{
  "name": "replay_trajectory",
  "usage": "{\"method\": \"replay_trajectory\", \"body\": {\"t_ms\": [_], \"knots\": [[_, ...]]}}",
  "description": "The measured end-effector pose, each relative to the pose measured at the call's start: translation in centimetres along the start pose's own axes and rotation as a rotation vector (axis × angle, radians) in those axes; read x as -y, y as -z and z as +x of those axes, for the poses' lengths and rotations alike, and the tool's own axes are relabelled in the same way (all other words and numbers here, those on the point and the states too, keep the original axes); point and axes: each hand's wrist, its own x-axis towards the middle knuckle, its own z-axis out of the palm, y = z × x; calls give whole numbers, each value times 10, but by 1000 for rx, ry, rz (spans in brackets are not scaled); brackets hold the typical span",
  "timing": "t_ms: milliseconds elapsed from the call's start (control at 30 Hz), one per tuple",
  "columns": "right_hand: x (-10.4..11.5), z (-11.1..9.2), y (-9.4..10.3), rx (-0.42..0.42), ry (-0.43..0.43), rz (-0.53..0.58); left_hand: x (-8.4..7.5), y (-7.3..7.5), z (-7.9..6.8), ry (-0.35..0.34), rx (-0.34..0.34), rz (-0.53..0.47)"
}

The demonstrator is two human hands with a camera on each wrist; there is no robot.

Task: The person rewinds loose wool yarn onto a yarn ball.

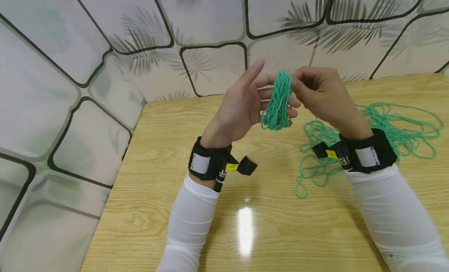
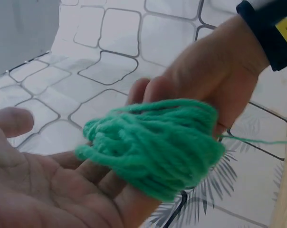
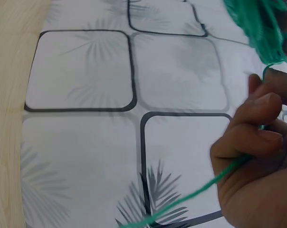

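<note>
A thick bundle of green yarn [image 1: 278, 102] is wound around the fingers of my left hand [image 1: 242, 102], which is held above the table. Its palm faces up, the fingers extend through the coils, and the thumb stands apart from them. Beside the bundle, my right hand [image 1: 326, 94] has curled fingers and pinches the yarn strand. In the right wrist view this strand [image 3: 181, 198] runs through the right hand [image 3: 257, 156] up to the wound yarn [image 3: 260, 33]. The left wrist view shows the wound coils [image 2: 153, 142] close up, partly hiding the right fingers.
Loose green yarn [image 1: 403, 126] lies tangled on the wooden table [image 1: 168, 155], to the right and partly under the right forearm. A patterned wall [image 1: 214, 69] borders the table at the back and another panel [image 1: 91, 128] at the left.
</note>
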Motion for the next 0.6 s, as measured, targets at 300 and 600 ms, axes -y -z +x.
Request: {"method": "replay_trajectory", "body": {"t_ms": [300,600], "knots": [[15,-7,-13,419,23,-349,-3,13,1,-264,-287,-44],[33,-10,-8,159,117,-167,-3,17,-2,51,-80,304]]}}
